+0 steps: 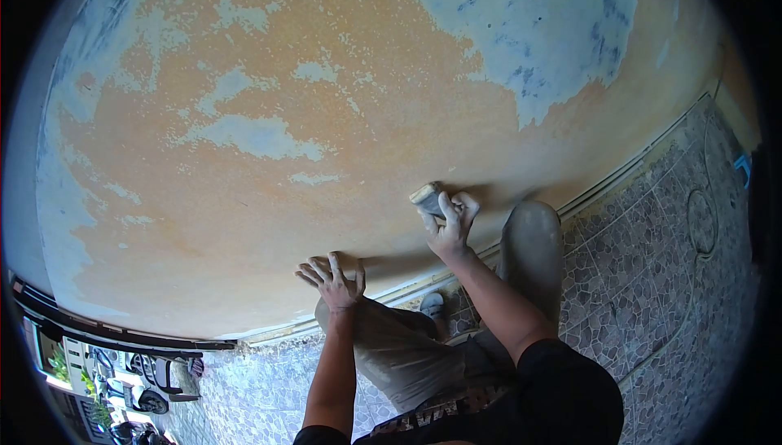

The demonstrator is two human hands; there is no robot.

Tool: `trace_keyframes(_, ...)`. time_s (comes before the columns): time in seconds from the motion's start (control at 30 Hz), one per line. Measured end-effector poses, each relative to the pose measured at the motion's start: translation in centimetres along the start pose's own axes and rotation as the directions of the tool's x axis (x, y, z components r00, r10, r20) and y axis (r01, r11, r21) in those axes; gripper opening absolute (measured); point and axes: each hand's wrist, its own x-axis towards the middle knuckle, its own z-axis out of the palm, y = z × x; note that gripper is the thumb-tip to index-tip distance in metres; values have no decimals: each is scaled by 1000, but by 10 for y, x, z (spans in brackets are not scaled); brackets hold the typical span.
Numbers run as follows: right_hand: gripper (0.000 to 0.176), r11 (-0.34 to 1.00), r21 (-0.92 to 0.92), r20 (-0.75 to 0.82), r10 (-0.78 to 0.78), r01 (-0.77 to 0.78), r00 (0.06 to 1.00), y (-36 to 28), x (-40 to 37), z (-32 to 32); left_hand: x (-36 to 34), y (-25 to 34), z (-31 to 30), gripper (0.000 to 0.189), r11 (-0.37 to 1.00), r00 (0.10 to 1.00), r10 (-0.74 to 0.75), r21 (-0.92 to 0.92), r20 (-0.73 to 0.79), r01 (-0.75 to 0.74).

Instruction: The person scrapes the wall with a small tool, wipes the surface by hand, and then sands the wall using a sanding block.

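My right hand [450,229] grips a small sanding block [426,198], pale on its end face and dark along its side. The block is against the orange-and-white patchy wall [383,135]. Lower and to the left, my left hand [336,284] rests on the same wall with its fingers spread and nothing in them. Pale dust coats the fingers of both hands. Around the hands the wall is mostly orange, with ragged whitish patches above them.
My bent knees [531,237] come close to the wall's base. Patterned stone-look tiles [607,274] cover the floor. A thin hose or cable [692,306] lies looped at the right. Beyond the wall's left end stand a parked vehicle [122,392] and a dark chair [167,376].
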Motion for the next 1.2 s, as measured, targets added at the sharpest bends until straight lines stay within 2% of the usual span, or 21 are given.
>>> trace_keyframes(0.03, 65, 1000, 0, -9, -7, 7, 1000, -1, -3, -12, 0, 0, 1, 94, 1000, 1000, 3, -1, -11, -3)
trace_keyframes(0.1, 64, 996, -93, 170, 12, 4, 985, -9, 5, -30, 2, -1, 0, 95, 1000, 999, 28, 3, -21, -28)
trace_keyframes(0.17, 64, 984, -65, -58, 164, -168, 985, -19, 52, -21, 2, 0, -4, 89, 1000, 1000, 18, -3, 1, -18)
trace_keyframes(0.2, 61, 965, 21, -168, 263, -263, 950, -22, 81, -16, 0, -1, -3, 87, 1000, 1000, -5, -4, 28, 5)
trace_keyframes(0.23, 61, 848, 348, -188, 480, -399, 857, -24, 104, -12, -3, -1, -4, 84, 1000, 999, -30, -8, 44, 30)
trace_keyframes(0.33, 65, 887, 276, -274, 442, -370, 854, -20, 125, -8, 0, 1, -4, 83, 1000, 1000, -14, 8, 25, 13)
trace_keyframes(0.4, 65, 991, -68, -173, 99, -113, 980, -15, 76, 0, 2, 2, -1, 82, 1000, 1000, -21, 13, 18, 21)
trace_keyframes(0.47, 66, 999, -36, 42, -39, 40, 998, 2, 4, -5, -2, 2, -1, 81, 999, 998, -40, 23, 38, 39)
trace_keyframes(0.5, 66, 998, -36, 36, -43, 45, 998, 1, -1, -14, -3, 2, -1, 81, 999, 999, -38, 23, 31, 38)
trace_keyframes(0.57, 67, 997, -63, 168, -24, 35, 985, -2, 1, -23, -2, -1, -1, 81, 1000, 1000, 6, 18, 9, -6)
trace_keyframes(0.7, 68, 988, -38, -111, 146, -151, 983, -23, 97, -14, 0, 4, -9, 82, 999, 997, -34, 16, 62, 33)
trace_keyframes(0.73, 68, 988, -36, -106, 146, -151, 984, -26, 108, -9, -1, 5, -9, 82, 999, 997, -44, 9, 65, 43)
trace_keyframes(0.8, 69, 940, 158, -261, 336, -303, 905, -31, 124, 1, 0, 2, -5, 82, 999, 997, -53, 1, 54, 53)
trace_keyframes(0.83, 69, 943, 160, -267, 327, -293, 907, -26, 107, 7, -2, 1, -2, 82, 999, 998, -45, 9, 40, 44)
trace_keyframes(0.9, 67, 999, -17, -156, 40, -44, 987, -15, 40, 15, -4, 3, -1, 82, 999, 999, -32, 9, 20, 31)
trace_keyframes(0.93, 67, 999, -20, -162, 33, -37, 986, -15, 26, 3, -3, 3, -2, 82, 999, 999, -41, 10, 32, 40)
trace_keyframes(1.0, 67, 993, -89, 149, -63, 77, 987, -10, 6, -18, -1, 2, -1, 82, 1000, 1000, -10, 8, 10, 10)
trace_keyframes(1.03, 67, 993, -89, 145, -60, 74, 988, -14, 20, -14, 5, 1, 0, 82, 1000, 1000, -5, 10, 10, 5)
trace_keyframes(1.1, 65, 987, -56, -54, 151, -154, 987, -23, 51, -13, 1, 4, -8, 82, 999, 997, -39, 9, 64, 38)
trace_keyframes(1.17, 65, 960, 49, -183, 281, -277, 942, -28, 102, -9, -1, 4, -12, 82, 998, 993, -60, 8, 104, 59)
trace_keyframes(1.2, 65, 959, 52, -181, 282, -278, 942, -32, 109, -5, -1, 4, -10, 82, 999, 996, -45, 6, 77, 44)
